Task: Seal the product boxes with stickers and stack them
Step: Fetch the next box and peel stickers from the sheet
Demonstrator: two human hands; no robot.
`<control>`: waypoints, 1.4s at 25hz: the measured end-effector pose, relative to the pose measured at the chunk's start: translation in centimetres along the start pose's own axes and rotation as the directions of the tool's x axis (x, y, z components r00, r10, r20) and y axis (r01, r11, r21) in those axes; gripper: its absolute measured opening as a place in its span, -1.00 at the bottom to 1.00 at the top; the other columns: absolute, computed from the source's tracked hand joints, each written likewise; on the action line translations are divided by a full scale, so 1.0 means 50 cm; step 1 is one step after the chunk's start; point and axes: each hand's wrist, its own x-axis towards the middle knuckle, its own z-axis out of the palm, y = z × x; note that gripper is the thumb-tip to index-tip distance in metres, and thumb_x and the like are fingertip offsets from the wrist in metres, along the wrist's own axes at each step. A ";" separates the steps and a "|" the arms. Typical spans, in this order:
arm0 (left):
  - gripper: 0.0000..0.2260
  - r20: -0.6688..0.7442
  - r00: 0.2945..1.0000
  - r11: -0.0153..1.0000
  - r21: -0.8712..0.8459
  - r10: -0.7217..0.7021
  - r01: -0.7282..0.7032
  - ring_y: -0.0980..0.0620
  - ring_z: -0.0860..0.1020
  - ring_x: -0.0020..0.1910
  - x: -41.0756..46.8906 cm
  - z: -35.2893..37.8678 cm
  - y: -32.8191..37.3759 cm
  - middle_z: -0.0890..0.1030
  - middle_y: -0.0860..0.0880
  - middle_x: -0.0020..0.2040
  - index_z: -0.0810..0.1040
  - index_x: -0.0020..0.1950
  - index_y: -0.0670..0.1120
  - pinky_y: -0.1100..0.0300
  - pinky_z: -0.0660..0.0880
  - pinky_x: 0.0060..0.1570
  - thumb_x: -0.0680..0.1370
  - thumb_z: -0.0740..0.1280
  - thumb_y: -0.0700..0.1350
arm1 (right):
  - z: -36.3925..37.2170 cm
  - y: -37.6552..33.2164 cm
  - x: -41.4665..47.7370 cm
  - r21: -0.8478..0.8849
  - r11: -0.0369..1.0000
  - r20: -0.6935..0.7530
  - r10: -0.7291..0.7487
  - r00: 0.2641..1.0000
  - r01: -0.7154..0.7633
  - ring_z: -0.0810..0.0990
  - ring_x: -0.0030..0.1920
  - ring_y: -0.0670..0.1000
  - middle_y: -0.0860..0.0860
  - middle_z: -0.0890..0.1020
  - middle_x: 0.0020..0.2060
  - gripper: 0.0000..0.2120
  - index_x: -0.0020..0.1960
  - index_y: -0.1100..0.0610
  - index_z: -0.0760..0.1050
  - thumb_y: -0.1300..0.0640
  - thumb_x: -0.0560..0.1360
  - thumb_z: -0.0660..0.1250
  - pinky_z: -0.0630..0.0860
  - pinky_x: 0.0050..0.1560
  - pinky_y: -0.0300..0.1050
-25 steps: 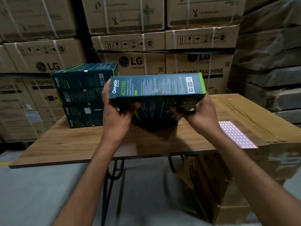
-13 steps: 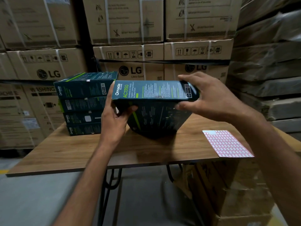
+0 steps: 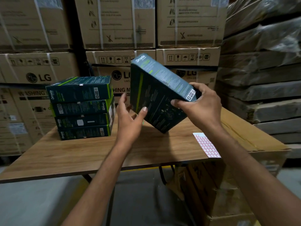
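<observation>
A dark teal product box (image 3: pixel 156 95) with green trim is tilted steeply above the wooden table (image 3: pixel 81 152), one end raised. My right hand (image 3: pixel 200 108) grips its lower right end, fingers over the top edge and thumb on the broad face. To the left of the box my left hand (image 3: pixel 130 118) is spread loosely, the thumb tip touching the box's broad face. A stack of several matching boxes (image 3: pixel 81 108) stands at the table's back left. A sheet of red and white stickers (image 3: pixel 206 145) lies at the table's right front corner.
A large brown carton (image 3: pixel 254 137) stands against the table's right side, and more cartons (image 3: pixel 203 190) sit on the floor beneath it. Tall stacked LG cartons (image 3: pixel 114 30) form a wall behind the table. Wrapped flat packs (image 3: pixel 263 70) are piled at the right.
My right hand has tipped the box from level to steeply tilted. My left hand has let go of its left end and opened beside it.
</observation>
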 end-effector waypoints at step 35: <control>-0.74 0.362 0.931 0.974 0.225 -0.048 -0.037 0.30 0.48 0.41 -0.208 -0.083 -0.136 0.68 0.26 0.21 0.73 0.11 0.21 -0.19 0.30 0.54 0.54 0.41 0.30 | 0.036 0.138 -0.319 0.005 0.796 0.630 0.467 0.620 -0.605 0.59 -0.34 -0.02 0.03 0.69 -0.36 -0.38 -0.24 0.17 0.61 -0.39 0.55 0.29 0.45 -0.33 -0.17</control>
